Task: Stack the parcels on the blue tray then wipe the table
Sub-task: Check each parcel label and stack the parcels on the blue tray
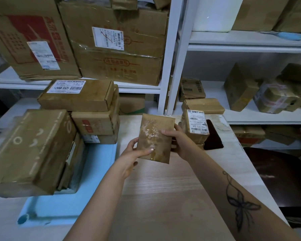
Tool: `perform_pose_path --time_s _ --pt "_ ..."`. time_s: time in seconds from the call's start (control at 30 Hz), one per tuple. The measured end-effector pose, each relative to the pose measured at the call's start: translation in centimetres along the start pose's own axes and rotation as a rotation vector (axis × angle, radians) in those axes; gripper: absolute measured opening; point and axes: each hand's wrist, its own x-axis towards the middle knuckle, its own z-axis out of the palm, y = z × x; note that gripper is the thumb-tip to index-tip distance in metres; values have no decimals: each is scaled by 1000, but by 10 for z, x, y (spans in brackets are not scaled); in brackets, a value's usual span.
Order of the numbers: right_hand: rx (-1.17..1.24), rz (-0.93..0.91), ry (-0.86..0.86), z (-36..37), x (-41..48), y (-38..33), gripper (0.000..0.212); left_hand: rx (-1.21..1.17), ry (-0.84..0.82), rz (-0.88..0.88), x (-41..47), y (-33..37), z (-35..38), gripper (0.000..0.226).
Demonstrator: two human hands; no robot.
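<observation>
Two hands, left hand [135,152] and right hand [178,141], grip a flat taped parcel [155,136] above the table [163,188], beside the blue tray [94,180].

Small brown taped parcel [155,138] held upright above table [163,188]; cardboard parcels [76,110] stacked on blue tray [87,192] at table's left edge.

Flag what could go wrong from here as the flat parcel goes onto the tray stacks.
1. The large box nearest the camera sits tilted on its pile and overhangs the blue tray; bumping it could topple it.
2. The far stack, topped by the labelled box, is already tall, so another layer may slide off.
3. The flat parcel, pinched at its edges by the left hand and right hand, has glossy tape and might slip.
</observation>
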Motion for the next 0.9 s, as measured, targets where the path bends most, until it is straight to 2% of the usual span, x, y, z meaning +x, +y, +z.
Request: perform_pose_path --time_s 0.2,0.33,0.4,0.5,0.57,0.73,0.9 --pt "-34 40 57 14 1 1 96 45 75 46 -4 2 0 75" --pt "-51 52 126 18 2 3 83 177 182 128 -7 1 -4 88" --pt "-82 45 182 20 3 7 82 222 217 184 -7 -1 -5 86" --pt "-113 51 240 26 4 9 86 318 195 279 -9 1 1 77" --pt "-117 91 268 30 4 8 88 349 152 272 -8 3 3 81" --pt "-136 108 256 33 6 3 76 194 53 138 -6 1 0 98" --pt "-96 102 218 27 3 1 56 -176 -48 57 -5 -4 -14 64"
